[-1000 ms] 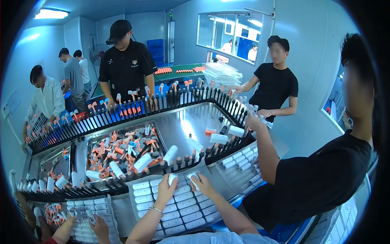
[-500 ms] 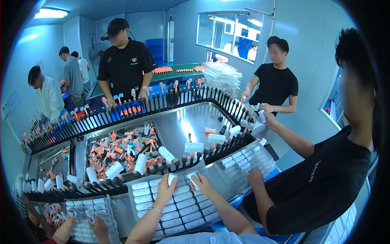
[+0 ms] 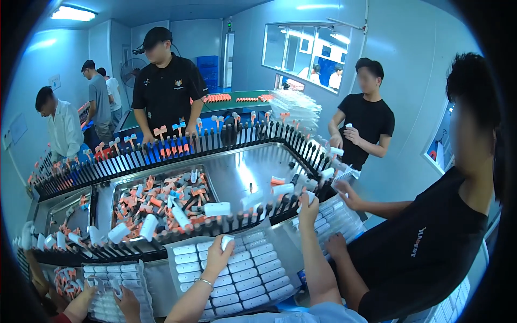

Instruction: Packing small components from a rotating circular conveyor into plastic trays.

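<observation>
My left hand (image 3: 218,255) is closed around a small white plastic shell (image 3: 227,243), above a clear tray (image 3: 176,252) filled with rows of rounded white shells (image 3: 245,274). To the right, my right hand (image 3: 308,212) stretches forward to the rack's near edge, fingers closed on a white shell (image 3: 306,198). Whether that shell still sits on a peg I cannot tell. Beside it, more white shells (image 3: 283,189) and a coral-orange piece (image 3: 278,180) stand on the black pegs (image 3: 240,217).
A ring of pegs surrounds a metal table (image 3: 231,161) with a pan of orange, grey and white parts (image 3: 156,207). Another tray (image 3: 336,215) lies right, near a co-worker's arm (image 3: 371,203). At left, other hands (image 3: 126,302) work over a tray (image 3: 116,272).
My right hand has moved from above the tray forward and right to the pegs. My left hand stays over the tray with its shell. Pieces on the pegs have shifted along.
</observation>
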Demonstrator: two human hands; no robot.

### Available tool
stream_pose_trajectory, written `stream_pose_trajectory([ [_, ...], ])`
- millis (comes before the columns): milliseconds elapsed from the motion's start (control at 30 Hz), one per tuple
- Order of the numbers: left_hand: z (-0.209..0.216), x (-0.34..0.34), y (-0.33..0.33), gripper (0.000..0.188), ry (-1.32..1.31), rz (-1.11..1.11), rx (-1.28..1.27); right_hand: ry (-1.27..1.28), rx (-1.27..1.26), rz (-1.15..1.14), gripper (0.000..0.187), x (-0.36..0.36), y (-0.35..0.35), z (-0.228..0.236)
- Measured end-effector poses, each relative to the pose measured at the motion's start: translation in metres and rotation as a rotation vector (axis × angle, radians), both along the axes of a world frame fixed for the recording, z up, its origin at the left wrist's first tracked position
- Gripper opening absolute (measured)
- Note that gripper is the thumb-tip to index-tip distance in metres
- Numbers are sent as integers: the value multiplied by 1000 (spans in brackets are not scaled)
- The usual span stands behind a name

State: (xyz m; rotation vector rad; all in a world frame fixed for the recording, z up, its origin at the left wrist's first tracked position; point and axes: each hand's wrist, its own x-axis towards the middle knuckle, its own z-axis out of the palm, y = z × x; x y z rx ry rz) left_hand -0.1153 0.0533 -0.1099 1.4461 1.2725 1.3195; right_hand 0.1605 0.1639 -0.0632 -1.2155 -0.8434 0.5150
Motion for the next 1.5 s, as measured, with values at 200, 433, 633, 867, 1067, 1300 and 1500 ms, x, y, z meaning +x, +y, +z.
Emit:
stream_pose_trajectory([
  [200,-2,-3,-3,30,2,3,-1,-164,-122,-202,47,-7,23,34],
  [433,-6,-1,-1,30,-1,-18,1,-861,-284,114,48,-5,60,23],
  [633,-3,1,-1,29,-32,-28,-47,-1289,-507,371,37,-48,72,42],
  [867,2,3,0,31,52,13,-8,-1196,-146,236,37,-104,36,35],
  [1067,0,13,7,31,-60,-35,-9,-868,129,326,52,-123,0,17],
  [1300,-5,0,-2,33,14,-4,-4,-916,-106,692,15,-79,-80,-9],
  [1500,1,-1,-1,32,-10,-15,-1,-1160,-17,657,17,-74,-91,-26],
])
